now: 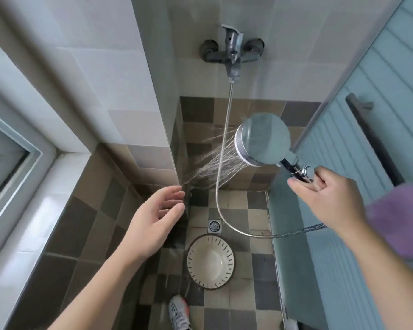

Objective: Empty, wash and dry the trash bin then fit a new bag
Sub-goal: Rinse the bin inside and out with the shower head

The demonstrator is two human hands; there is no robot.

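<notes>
**Bin on the floor, spray going wide**

Bin (210, 262) stands upright on the checked floor just below the drain (214, 226). Right hand (329, 198) grips the shower head (262, 139) by its handle, its water hitting the wall corner. Left hand (153, 217) hangs relaxed, fingers apart, holding nothing. Hose (221, 186) loops between them.

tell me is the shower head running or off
Running: thin jets spray from the shower head toward the wall corner, over the left hand.
</notes>
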